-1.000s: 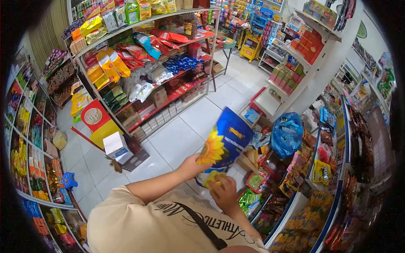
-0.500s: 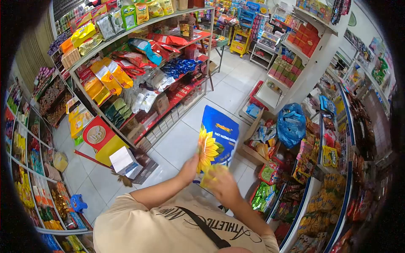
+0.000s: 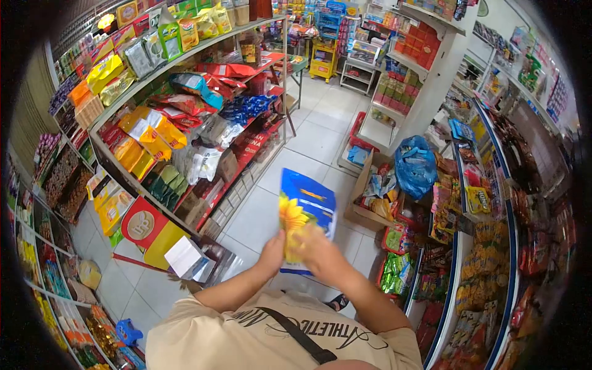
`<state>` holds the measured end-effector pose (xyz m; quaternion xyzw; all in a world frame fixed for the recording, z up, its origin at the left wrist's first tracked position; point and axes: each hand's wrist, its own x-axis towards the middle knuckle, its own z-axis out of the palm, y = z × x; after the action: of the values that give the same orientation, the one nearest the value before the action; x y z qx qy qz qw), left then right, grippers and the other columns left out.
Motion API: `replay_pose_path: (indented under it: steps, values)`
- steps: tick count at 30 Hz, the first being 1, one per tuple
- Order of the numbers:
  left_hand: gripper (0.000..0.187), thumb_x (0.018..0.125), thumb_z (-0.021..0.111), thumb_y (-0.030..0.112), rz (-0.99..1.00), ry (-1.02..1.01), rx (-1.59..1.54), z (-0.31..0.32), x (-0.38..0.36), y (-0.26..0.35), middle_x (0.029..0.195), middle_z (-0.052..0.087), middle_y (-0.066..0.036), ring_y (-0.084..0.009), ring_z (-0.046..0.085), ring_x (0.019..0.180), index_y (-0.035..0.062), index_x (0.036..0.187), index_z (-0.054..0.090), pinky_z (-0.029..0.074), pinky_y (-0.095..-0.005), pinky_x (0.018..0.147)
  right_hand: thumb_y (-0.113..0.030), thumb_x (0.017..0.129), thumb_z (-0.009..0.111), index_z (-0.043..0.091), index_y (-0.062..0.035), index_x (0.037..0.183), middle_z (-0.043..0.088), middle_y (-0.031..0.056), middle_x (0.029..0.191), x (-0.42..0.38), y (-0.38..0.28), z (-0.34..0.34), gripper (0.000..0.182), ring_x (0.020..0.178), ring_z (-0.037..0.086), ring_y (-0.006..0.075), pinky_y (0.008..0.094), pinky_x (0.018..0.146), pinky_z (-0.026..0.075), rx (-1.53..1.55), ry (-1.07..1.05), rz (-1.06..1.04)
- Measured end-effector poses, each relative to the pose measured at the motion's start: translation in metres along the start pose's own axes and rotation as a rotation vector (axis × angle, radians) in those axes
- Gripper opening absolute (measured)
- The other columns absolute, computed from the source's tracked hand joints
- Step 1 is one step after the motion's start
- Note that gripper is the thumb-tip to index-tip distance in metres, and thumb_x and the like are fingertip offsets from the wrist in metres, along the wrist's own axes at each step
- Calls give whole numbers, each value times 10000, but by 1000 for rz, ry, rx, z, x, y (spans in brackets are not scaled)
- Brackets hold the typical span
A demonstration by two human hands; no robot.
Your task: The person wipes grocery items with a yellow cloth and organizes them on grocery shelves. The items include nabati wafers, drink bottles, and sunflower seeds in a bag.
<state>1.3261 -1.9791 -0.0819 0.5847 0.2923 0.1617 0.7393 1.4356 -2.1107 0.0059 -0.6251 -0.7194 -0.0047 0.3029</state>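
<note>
A blue bag with a yellow sunflower print (image 3: 317,206) is upright in front of my chest, above the tiled floor. My left hand (image 3: 271,251) grips its left edge near the lower half. Over the front of the bag, at the lower right of the sunflower, is my right hand (image 3: 313,251), smeared by motion. Its fingers are too blurred to tell whether they hold anything. The yellow thing seen near them cannot be told apart from the print.
On the left stands a shelf rack (image 3: 185,57) of packets, with a white box (image 3: 185,258) at its near end. A cardboard box (image 3: 364,213) and a blue plastic bag (image 3: 415,166) are at the right, beside snack racks (image 3: 459,271).
The view has shifted, and the blue bag sits slightly lower and further left in it. My right hand has moved up over the front of the bag, nearer the sunflower.
</note>
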Motion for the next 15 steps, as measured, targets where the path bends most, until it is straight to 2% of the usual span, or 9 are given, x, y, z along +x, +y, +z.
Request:
replay_pose_path:
  steps: [2, 3, 6, 8, 9, 10, 13, 15]
  values:
    - [464, 955, 249, 345, 43, 20, -155, -7, -9, 30, 1039, 574, -109, -178, 559, 928, -15, 1109, 498, 438, -305, 827, -53, 700, 559, 559, -109, 1097, 471, 138, 1209, -1, -20, 0, 401, 1182, 367, 388, 467, 988, 305, 75, -43, -64]
    - [455, 953, 292, 343, 105, 28, -189, -10, -8, 33, 1018, 579, -82, -157, 547, 883, -26, 1082, 525, 436, -278, 784, -65, 702, 563, 561, -108, 1084, 472, 134, 1202, 0, -27, -1, 384, 1184, 366, 377, 463, 991, 303, 114, -65, -95]
    - [428, 947, 318, 322, 80, -77, -90, -7, -23, 47, 896, 606, -109, -187, 575, 808, -31, 1018, 550, 452, -304, 733, -93, 708, 568, 559, -120, 1096, 467, 126, 1219, 5, -7, 11, 390, 1203, 350, 375, 460, 995, 304, -59, 30, -101]
    - [399, 946, 306, 277, 192, -150, 244, -2, -25, 33, 889, 603, -88, -165, 561, 790, -33, 982, 555, 442, -290, 734, -109, 719, 560, 551, -120, 1119, 440, 128, 1260, 35, -10, -20, 400, 1216, 332, 390, 470, 1004, 288, -271, -66, 127]
    - [387, 946, 300, 254, 254, -190, 409, 1, -26, 28, 886, 601, -78, -154, 554, 781, -34, 965, 557, 437, -283, 734, -72, 717, 547, 556, -117, 1118, 443, 138, 1260, 38, 4, -25, 403, 1223, 323, 396, 469, 1005, 283, -193, 100, 144]
    - [383, 943, 311, 255, 247, -210, 427, 4, -29, 29, 862, 601, -80, -150, 545, 771, -36, 935, 561, 432, -283, 722, -35, 715, 535, 560, -114, 1118, 446, 147, 1260, 37, 20, -28, 411, 1230, 314, 402, 468, 1006, 278, -120, 267, 155]
    - [402, 939, 333, 280, 249, -227, 389, 11, -36, 28, 779, 595, -93, -148, 528, 759, -35, 852, 566, 419, -293, 704, -82, 757, 531, 539, -92, 1132, 440, 162, 1256, 38, 42, -37, 376, 1201, 343, 413, 443, 1017, 268, 15, 359, 341]
    - [415, 941, 328, 297, 199, -124, 351, 5, -34, 33, 792, 593, -98, -154, 530, 759, -33, 861, 566, 419, -297, 710, -81, 765, 532, 543, -88, 1130, 449, 168, 1247, 30, 38, -27, 365, 1202, 346, 402, 433, 1013, 277, 12, 296, 324]
